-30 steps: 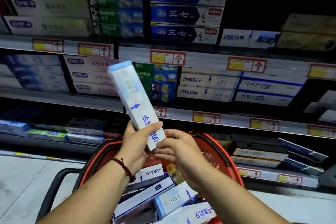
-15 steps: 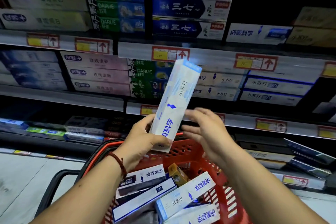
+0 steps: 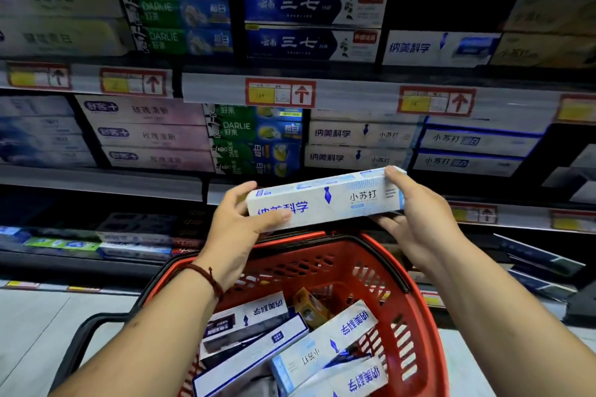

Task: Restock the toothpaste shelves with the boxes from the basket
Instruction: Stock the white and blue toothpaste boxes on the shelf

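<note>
A white and pale-blue toothpaste box [image 3: 335, 196] lies level in front of the middle shelf, just below a stack of matching white boxes [image 3: 354, 145]. My left hand [image 3: 238, 222] grips its left end, thumb across the front. My right hand [image 3: 416, 216] holds its right end, fingers curled round the corner. Below them stands the red basket [image 3: 409, 316] with several toothpaste boxes [image 3: 322, 348] lying loose inside.
Shelves [image 3: 213, 90] with red price tags carry stacked toothpaste boxes: green Darlie [image 3: 254, 138], blue boxes [image 3: 309, 6], pink ones [image 3: 151, 135]. A dark lower shelf [image 3: 96, 235] holds flat boxes. The basket's black handle [image 3: 84, 338] sticks out left over the grey floor.
The box swung from upright in my left hand to lying level and rose toward the middle shelf. My right hand, off the box half a second ago, now holds its right end.
</note>
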Motion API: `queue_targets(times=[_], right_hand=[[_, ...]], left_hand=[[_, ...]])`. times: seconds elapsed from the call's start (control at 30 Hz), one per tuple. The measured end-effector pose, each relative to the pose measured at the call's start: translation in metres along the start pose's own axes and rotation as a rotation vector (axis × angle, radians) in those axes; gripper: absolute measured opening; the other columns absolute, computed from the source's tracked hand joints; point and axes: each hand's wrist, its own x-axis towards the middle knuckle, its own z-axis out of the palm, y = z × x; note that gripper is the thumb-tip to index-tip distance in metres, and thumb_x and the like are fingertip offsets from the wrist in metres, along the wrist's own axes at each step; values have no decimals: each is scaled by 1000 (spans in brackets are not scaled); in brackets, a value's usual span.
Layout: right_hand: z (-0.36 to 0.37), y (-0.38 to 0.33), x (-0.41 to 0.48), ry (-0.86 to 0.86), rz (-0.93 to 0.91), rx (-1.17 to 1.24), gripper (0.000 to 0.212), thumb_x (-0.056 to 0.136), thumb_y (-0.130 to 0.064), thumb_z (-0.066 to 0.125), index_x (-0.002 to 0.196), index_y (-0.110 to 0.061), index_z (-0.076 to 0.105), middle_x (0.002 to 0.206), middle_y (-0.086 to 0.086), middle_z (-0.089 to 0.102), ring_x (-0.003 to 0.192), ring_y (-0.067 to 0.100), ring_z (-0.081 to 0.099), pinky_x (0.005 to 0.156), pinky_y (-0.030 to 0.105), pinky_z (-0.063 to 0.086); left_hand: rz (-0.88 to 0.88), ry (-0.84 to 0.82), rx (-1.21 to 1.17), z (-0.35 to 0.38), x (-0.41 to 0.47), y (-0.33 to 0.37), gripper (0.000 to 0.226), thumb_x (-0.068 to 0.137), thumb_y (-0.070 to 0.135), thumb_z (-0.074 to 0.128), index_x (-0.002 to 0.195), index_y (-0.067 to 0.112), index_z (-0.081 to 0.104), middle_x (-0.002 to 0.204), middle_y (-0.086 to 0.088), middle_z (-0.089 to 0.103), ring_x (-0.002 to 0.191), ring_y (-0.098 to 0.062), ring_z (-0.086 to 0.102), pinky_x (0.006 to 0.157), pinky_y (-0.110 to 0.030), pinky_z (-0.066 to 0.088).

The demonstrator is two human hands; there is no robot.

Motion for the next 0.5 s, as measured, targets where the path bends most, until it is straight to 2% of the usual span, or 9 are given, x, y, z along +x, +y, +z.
queue_targets(times=[0.07,0.13,0.27,0.33,0.5], right_hand=[[-7,0,5,-3,-9,-45,39,94,-31,70,122,-5,63,92,5,78,98,20,72,95,45,54],[-14,0,9,-2,-26,-115,37,94,-34,69,117,-5,66,97,6,79,100,20,72,103,48,51],[-27,-1,17,55,-67,-298,47,89,-47,69,106,-3,72,104,11,77,104,29,72,100,50,54],[-32,-3,20,63,-87,-355,39,92,-46,67,95,-8,74,99,7,78,102,27,72,97,48,56],[-38,-6,23,47,-127,-426,34,96,-44,63,91,-12,76,92,2,79,97,21,74,96,47,57]], left_hand=[[20,51,-77,12,5,-1,78,69,-6,86,136,13,50,118,-6,72,108,-24,72,100,-44,55],[68,97,-65,22,9,-2,73,70,-3,87,132,10,50,117,-7,73,108,-24,72,100,-47,56],[158,155,50,31,14,-4,60,70,10,92,120,16,62,114,-4,73,108,-22,72,96,-48,58],[198,151,102,31,15,-4,51,73,13,91,117,24,67,113,-1,74,107,-20,72,95,-47,58],[223,83,195,26,19,-8,59,80,13,85,131,34,65,129,-7,65,106,-13,72,100,-42,56]])
